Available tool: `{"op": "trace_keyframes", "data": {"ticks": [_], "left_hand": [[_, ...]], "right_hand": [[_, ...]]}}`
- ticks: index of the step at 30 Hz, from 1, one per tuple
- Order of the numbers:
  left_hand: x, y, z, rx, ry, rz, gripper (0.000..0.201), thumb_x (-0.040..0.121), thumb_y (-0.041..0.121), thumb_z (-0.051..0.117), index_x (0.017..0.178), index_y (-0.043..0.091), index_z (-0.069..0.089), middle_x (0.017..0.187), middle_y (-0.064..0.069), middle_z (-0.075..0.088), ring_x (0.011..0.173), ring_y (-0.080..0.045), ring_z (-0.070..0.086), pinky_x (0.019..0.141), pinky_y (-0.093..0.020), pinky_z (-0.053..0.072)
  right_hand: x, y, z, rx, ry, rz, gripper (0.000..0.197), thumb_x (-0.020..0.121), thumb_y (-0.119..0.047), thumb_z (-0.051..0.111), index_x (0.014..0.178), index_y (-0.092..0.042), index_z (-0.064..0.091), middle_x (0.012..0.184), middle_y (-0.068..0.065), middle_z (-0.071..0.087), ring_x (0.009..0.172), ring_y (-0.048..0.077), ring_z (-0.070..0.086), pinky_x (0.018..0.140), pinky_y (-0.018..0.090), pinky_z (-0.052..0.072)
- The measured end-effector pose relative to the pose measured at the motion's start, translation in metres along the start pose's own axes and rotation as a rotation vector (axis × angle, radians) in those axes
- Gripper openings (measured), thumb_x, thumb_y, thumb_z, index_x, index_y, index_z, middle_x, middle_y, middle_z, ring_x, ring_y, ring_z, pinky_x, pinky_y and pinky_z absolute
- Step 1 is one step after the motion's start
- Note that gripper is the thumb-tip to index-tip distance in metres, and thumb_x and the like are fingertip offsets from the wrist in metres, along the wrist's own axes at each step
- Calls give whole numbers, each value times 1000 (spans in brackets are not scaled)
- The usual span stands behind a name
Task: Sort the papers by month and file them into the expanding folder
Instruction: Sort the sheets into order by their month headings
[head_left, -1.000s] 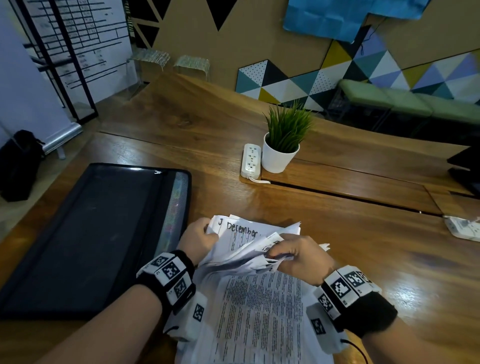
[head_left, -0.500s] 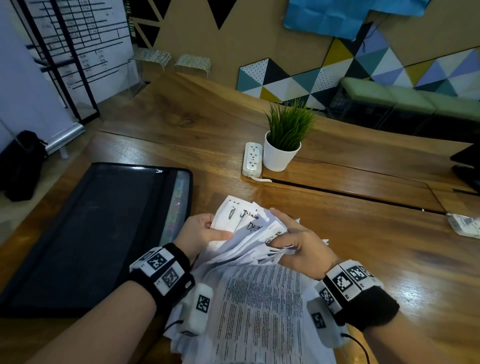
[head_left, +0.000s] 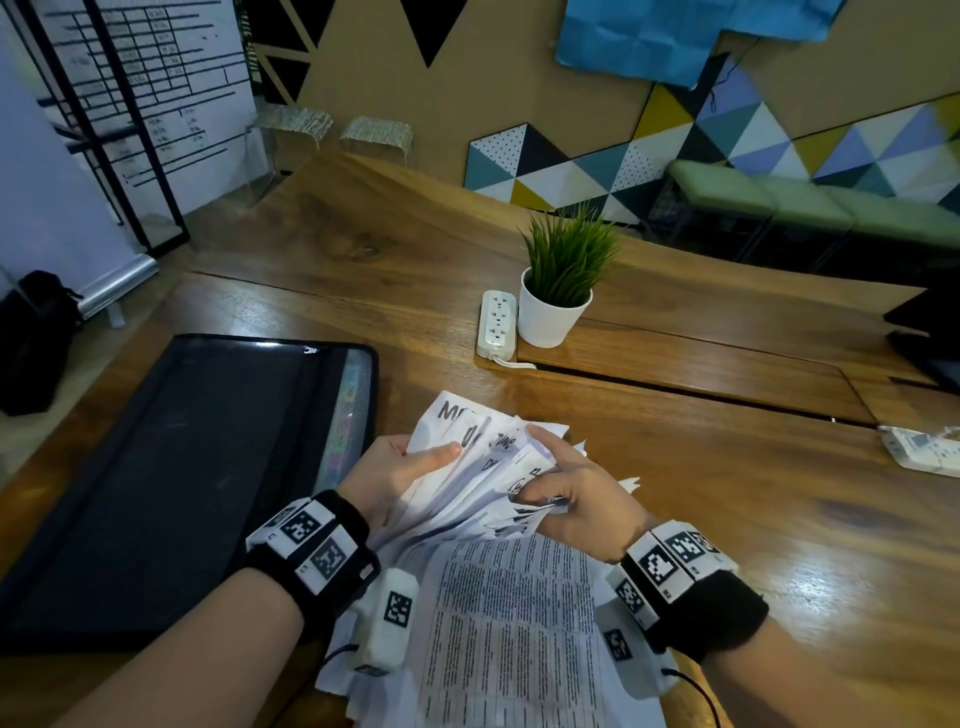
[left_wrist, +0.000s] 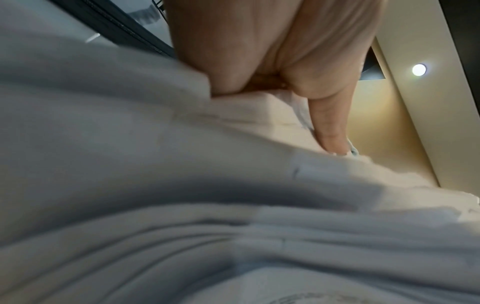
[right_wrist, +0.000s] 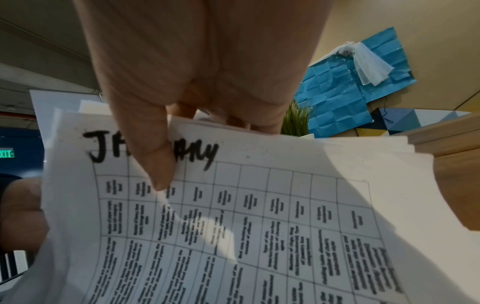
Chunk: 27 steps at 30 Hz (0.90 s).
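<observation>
Both hands held the papers (head_left: 483, 483) fanned out just right of the expanding folder (head_left: 171, 467). Left hand (head_left: 395, 473) gripped the stack's left edge, thumb laid flat across the top sheets. Right hand (head_left: 571, 499) pinched the fanned corners from the right, fingers curled under, thumb on top. On the right wrist view, thumb (right_wrist: 153, 156) pressed on a gridded sheet (right_wrist: 233, 226) headed with handwritten "J...", middle letters covered. Other headings in the fan too blurred to read. Lower end of the stack lay toward the person between the forearms. Folder lay flat on the bench (head_left: 727, 519), black, well left of the potted plant (head_left: 561, 280) and power strip (head_left: 497, 325).
</observation>
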<state>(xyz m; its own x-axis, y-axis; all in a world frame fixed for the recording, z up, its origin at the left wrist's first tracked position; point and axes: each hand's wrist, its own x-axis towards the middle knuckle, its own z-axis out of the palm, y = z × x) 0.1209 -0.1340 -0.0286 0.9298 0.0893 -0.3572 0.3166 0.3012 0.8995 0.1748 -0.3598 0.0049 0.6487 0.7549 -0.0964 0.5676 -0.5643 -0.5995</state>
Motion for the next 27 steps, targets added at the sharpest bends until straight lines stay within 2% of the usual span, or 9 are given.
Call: {"op": "trace_keyframes", "data": {"ticks": [2,5,8,12,14,18,21,24,27], "left_hand": [[1,1,0,-1,-11,-18,22,88,10,64,101,-6,70,98,-20,72,91,-29,70,81,-32,56],[9,2,-4,-5,97,-50,15,88,10,63,96,0,71,100,-17,72,95,-27,68,87,-34,53],[15,0,-9,-10,204,-48,19,85,10,65,100,-1,69,104,-16,71,102,-29,65,96,-39,47],[7,2,-6,31,111,-9,12,75,-6,72,86,-1,72,83,-15,74,72,-24,69,67,-29,57],[7,1,-6,57,92,26,20,74,-14,68,82,3,74,80,-13,74,68,-21,70,63,-28,58],[7,2,-5,86,75,62,24,70,-13,72,85,5,73,84,-11,75,72,-20,70,67,-29,58],[7,-2,-10,251,16,40,27,59,11,76,86,9,73,83,-2,75,78,-15,70,71,-23,53],[12,-8,-22,509,118,27,10,57,26,63,57,16,66,60,5,66,66,-16,62,57,-20,45],[18,0,-34,469,211,19,13,70,24,73,65,13,74,79,-15,74,77,-26,67,78,-39,54]], "right_hand": [[3,2,0,5,4,-28,24,73,-3,70,93,-15,73,129,-8,50,133,-11,15,102,6,23],[5,0,-1,19,27,-38,27,72,-2,70,93,-18,74,134,-12,38,132,-12,16,101,6,28],[1,-5,-2,26,4,-6,31,74,1,66,95,-20,73,129,-15,36,129,-8,28,88,1,35],[-1,-7,-2,28,36,-40,26,73,-1,69,91,-19,74,144,-23,13,102,-4,57,85,9,42],[1,-7,-3,10,14,-33,26,74,-2,69,93,-18,74,143,-25,11,110,-3,54,87,10,41],[3,-9,-5,-28,-1,-16,28,75,-1,67,97,-17,73,133,-19,29,127,-5,32,97,17,38],[3,-8,-5,-20,-20,54,32,77,-2,65,102,-20,72,124,-9,45,125,-4,29,95,12,33],[2,-8,-1,-12,-34,73,30,75,-4,66,100,-20,72,111,3,63,118,12,50,96,25,43],[2,-6,0,-12,-20,81,27,76,-6,68,99,-19,73,96,0,64,96,12,58,85,25,47]]}}
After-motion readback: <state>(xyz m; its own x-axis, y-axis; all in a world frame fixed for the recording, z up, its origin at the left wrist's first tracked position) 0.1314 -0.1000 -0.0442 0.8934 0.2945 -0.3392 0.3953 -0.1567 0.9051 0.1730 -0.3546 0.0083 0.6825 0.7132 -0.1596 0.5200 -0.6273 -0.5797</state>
